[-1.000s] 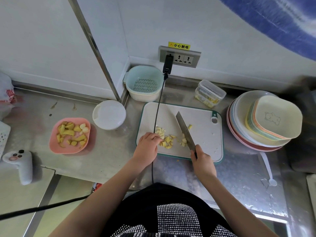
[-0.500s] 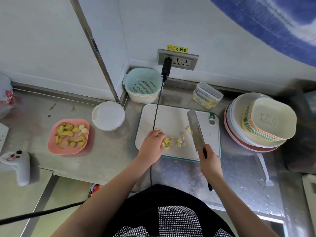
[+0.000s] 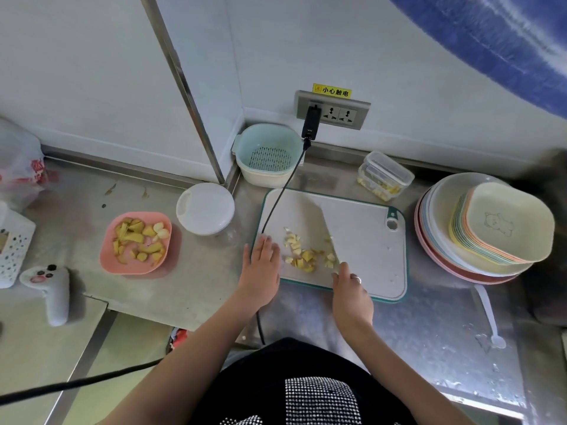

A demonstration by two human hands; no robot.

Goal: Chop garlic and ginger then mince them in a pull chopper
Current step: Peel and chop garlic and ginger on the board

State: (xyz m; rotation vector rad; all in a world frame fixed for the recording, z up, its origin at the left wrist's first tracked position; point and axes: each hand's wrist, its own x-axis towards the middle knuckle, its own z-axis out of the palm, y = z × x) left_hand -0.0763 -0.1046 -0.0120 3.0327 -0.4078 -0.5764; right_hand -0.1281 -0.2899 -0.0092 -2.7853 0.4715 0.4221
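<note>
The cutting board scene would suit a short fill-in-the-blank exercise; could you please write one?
1. The chopped pieces lie on the white ____.
2. The plate holding uncut ginger and garlic is ____ in colour.
3. The black cable plugs into the wall ____.

Missing words: cutting board; pink; socket

Single view only, worn on the person's head, so nothing is shared between views. Looks forward and steeply down over the dark studded garment point(image 3: 319, 397) onto the stainless steel counter point(image 3: 199, 271). Faces the white wall with its grey socket panel point(image 3: 333, 109). Wide-angle: straight edges bow. White rectangular cutting board with green rim point(image 3: 368, 240) sits near centre, close in, both forearms entering from the bottom edge.
</note>
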